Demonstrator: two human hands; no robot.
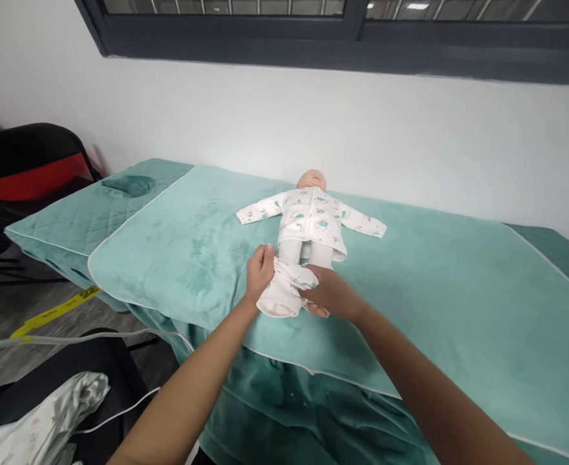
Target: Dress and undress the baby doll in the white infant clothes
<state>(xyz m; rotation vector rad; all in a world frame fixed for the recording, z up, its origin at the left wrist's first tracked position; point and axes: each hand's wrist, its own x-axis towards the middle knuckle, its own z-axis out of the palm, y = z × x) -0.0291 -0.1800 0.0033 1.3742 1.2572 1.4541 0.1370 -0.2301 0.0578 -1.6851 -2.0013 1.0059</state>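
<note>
A baby doll (312, 179) lies on its back on the green bed cover, its head toward the wall. It wears a white printed long-sleeved shirt (312, 216) with both sleeves spread outward. Small white printed pants (280, 296) are bunched around the doll's lower legs. My left hand (259, 270) grips the pants at their left edge, thumb up. On the other side my right hand (330, 294) closes on the pants' fabric beside the doll's foot. The doll's pale upper legs (320, 254) show between shirt and pants.
The green bed (439, 290) runs along a white wall below a dark window frame. At its left end is a face hole (134, 185). A black and red chair (32, 168) stands at left. Nearer, printed cloth (51, 420) and a white cable lie on a black seat.
</note>
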